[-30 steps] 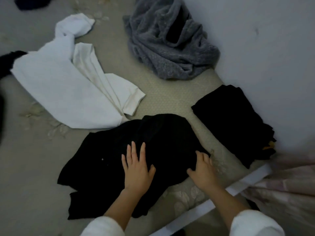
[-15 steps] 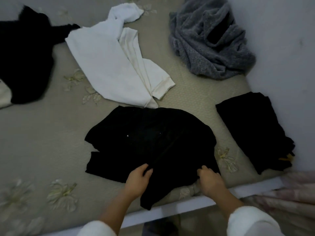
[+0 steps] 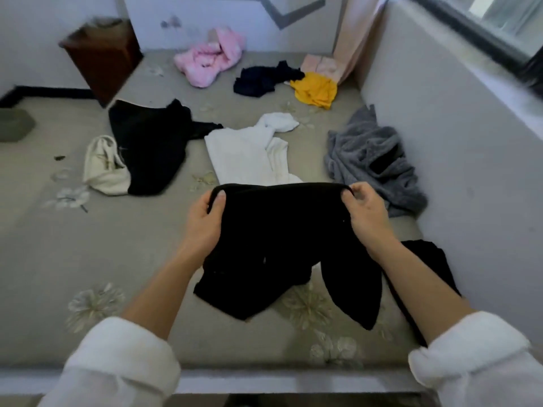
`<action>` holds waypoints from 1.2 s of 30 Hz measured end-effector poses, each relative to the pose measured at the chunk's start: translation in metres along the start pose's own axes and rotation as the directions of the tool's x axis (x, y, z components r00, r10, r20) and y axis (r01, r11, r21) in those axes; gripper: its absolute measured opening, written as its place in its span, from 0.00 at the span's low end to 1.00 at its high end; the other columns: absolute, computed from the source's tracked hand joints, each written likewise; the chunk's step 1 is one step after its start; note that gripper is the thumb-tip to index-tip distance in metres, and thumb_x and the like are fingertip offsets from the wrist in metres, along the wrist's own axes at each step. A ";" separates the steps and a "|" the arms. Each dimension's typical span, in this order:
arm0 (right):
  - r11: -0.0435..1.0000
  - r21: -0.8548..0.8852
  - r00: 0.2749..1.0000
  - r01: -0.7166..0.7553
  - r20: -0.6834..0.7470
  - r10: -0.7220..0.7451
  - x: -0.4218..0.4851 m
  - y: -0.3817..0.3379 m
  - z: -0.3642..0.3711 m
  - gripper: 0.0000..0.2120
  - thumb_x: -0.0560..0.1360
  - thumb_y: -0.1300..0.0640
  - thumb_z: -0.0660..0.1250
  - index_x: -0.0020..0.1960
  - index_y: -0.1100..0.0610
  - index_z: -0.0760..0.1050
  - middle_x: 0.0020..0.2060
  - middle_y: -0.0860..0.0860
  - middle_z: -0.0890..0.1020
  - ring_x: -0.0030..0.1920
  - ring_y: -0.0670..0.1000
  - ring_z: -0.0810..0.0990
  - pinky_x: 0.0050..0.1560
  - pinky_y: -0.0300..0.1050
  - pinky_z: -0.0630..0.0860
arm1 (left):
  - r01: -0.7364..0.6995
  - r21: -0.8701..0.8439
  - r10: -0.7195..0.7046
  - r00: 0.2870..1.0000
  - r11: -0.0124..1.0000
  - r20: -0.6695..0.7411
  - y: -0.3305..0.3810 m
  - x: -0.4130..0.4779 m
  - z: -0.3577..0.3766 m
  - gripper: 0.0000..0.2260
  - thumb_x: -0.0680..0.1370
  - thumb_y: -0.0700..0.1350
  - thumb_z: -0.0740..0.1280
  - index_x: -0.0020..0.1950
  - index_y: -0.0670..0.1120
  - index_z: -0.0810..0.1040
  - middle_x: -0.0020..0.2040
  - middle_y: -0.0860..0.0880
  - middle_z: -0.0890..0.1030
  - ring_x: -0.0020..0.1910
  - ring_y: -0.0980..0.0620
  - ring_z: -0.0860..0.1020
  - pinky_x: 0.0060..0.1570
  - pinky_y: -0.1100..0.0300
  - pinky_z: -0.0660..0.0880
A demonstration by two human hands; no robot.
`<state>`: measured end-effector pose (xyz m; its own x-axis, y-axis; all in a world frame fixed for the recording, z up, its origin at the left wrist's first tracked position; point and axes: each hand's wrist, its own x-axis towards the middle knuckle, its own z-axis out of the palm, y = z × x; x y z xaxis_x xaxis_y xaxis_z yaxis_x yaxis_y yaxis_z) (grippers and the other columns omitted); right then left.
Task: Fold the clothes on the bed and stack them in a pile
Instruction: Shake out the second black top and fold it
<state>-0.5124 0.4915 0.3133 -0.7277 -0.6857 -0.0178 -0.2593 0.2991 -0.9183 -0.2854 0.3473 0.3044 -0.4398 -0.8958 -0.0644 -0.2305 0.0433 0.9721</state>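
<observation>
Both hands hold a black garment up over the near part of the bed. The left hand grips its top edge at one corner, thumb on the near side and fingers curled behind the cloth. The right hand pinches the other corner between thumb and bent fingers. The top edge is drawn into a fairly straight, rolled band between them. The cloth is soft, matte and limp; below the hands it hangs in two uneven pointed flaps, and whether their tips touch the mattress cannot be told. Rolled white sleeves cover both forearms near the elbows.

The bed surface is a beige-grey woven cover with pale flower motifs. Just right of the hanging garment, partly behind the right forearm, a flat dark piece of clothing lies against the wall.

Beyond the hands a white knit top lies crumpled, one sleeve bunched at its far end. To its right a grey fleece garment, thick and fuzzy, sits heaped beside the wall. To the left a second black garment lies spread, overlapping a cream fabric bag. At the far end lie a fluffy pink garment, a crumpled navy piece and a yellow piece, the last two touching. A dark brown wooden cabinet stands at the far left corner.
</observation>
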 end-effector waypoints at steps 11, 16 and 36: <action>0.698 -0.520 0.864 0.491 0.395 -0.313 0.006 -0.156 0.050 0.12 0.75 0.52 0.68 0.43 0.61 0.81 0.32 0.58 0.79 0.33 0.51 0.77 0.33 0.46 0.64 | -0.290 0.149 0.323 0.900 0.945 -0.294 0.087 0.046 -0.188 0.10 0.81 0.51 0.60 0.47 0.51 0.78 0.40 0.56 0.78 0.39 0.61 0.76 0.39 0.67 0.72; 0.806 -0.511 0.951 0.299 0.088 -0.297 0.025 -0.218 0.124 0.16 0.78 0.56 0.61 0.34 0.62 0.73 0.25 0.55 0.77 0.28 0.54 0.76 0.29 0.46 0.68 | -0.219 0.253 0.265 0.950 0.942 -0.166 0.085 0.075 -0.299 0.08 0.78 0.55 0.65 0.43 0.54 0.81 0.41 0.53 0.82 0.40 0.57 0.80 0.42 0.60 0.74; 0.913 0.048 0.912 0.405 0.051 -0.408 0.070 -0.365 0.318 0.20 0.74 0.44 0.65 0.64 0.48 0.75 0.56 0.41 0.80 0.57 0.39 0.76 0.58 0.36 0.71 | -0.002 0.386 -0.131 0.939 0.922 0.318 0.056 0.141 -0.478 0.17 0.73 0.59 0.67 0.50 0.46 0.82 0.43 0.49 0.84 0.47 0.52 0.81 0.49 0.59 0.74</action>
<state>-0.2665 0.1233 0.5216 -0.5254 -0.7809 0.3379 -0.5011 -0.0370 -0.8646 0.0546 0.0116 0.4578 -0.6586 -0.7062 -0.2599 -0.5472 0.2123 0.8096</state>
